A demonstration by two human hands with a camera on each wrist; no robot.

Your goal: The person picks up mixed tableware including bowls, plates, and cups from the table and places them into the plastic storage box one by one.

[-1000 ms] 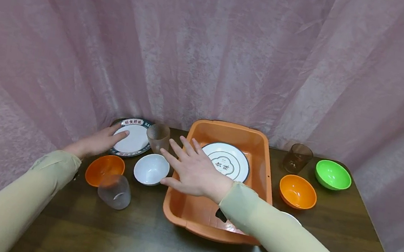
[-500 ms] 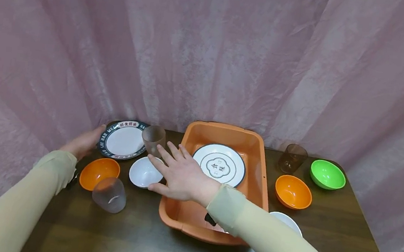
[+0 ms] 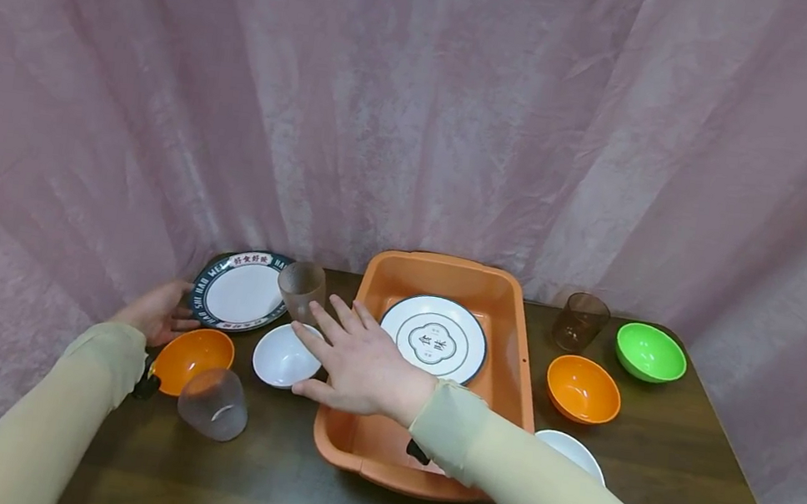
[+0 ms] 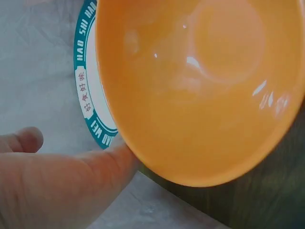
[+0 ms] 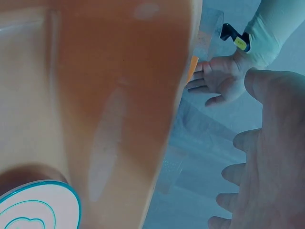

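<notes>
My left hand [image 3: 157, 313] is at the far left, beside the left rim of a green-rimmed white plate [image 3: 243, 293] and behind an orange bowl [image 3: 194, 359]. Its fingers are extended. In the left wrist view that bowl [image 4: 205, 95] fills much of the picture and hides the fingertips, so I cannot tell whether they touch the plate. Spread flat, my right hand [image 3: 367, 365] hovers over the left wall of an orange basin [image 3: 413, 479], holding nothing. A white plate with a blue rim [image 3: 434, 340] lies inside the basin.
Near the left hand are a white bowl [image 3: 287, 357], a frosted cup [image 3: 214, 404] and a brownish cup [image 3: 303, 290]. Right of the basin stand a brown cup [image 3: 580, 322], an orange bowl [image 3: 583, 390], a green bowl [image 3: 651, 353] and a white bowl [image 3: 571, 453]. A pink curtain [image 3: 422, 103] hangs behind.
My left hand has gone from over the green-rimmed plate to its left side, then slightly down beside the orange bowl. The right hand has shifted slightly left, still spread.
</notes>
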